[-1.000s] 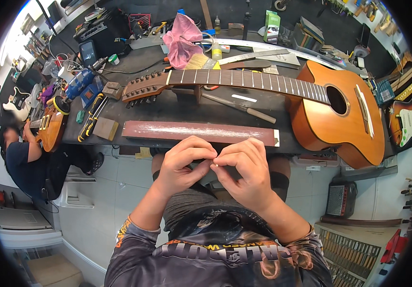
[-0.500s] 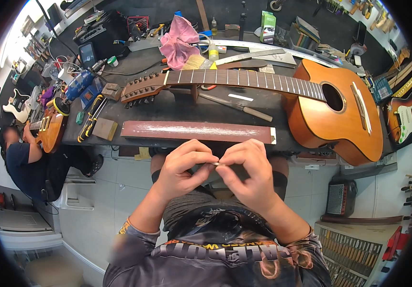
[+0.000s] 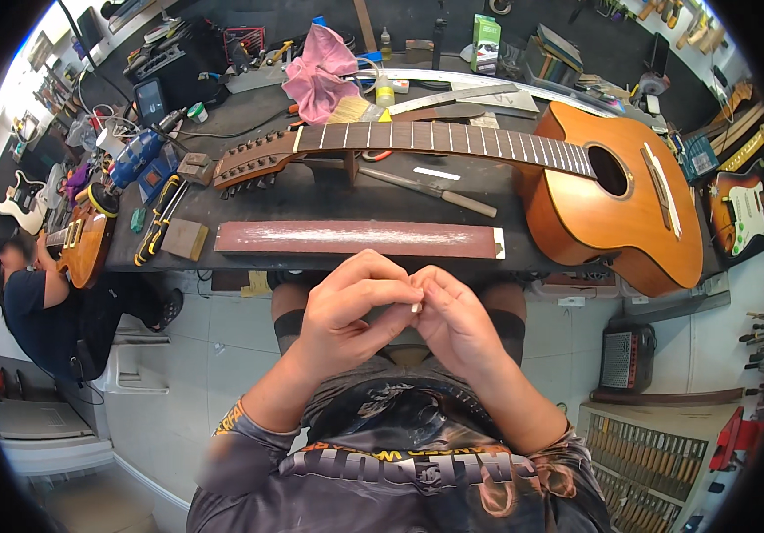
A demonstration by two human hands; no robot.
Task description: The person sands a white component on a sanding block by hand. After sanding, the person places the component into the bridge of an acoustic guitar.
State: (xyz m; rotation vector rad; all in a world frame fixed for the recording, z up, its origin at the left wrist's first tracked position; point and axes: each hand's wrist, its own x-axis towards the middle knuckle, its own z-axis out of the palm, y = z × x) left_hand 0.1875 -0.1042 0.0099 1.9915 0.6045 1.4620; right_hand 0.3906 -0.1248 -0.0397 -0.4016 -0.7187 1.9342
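— What do the hands have between them?

— A small off-white piece (image 3: 416, 309), on the near side of the workbench (image 3: 297, 200). The left hand (image 3: 346, 306) pinches it between thumb and forefinger; the right hand (image 3: 457, 322) has its fingertips bunched against it from the right.

— Is the right one gripping too?

— I can't tell. Fingers overlap there, and the piece shows so little that its long axis is a guess, perhaps near to far.

— And just past the hands?

— The sanding beam (image 3: 360, 240), reddish-brown with a pale dusty streak. It lies along the bench's near edge, long axis left to right, on the far side of both hands. The left hand's knuckles come closer to it than the right's; the piece sits right of its middle.

— Beyond that?

— A wooden-handled file (image 3: 469, 202) lying slantwise, then the acoustic guitar (image 3: 577, 226), neck pointing left, body at right. Past the neck come a wide brush (image 3: 351, 111) and a pink cloth (image 3: 320, 75).
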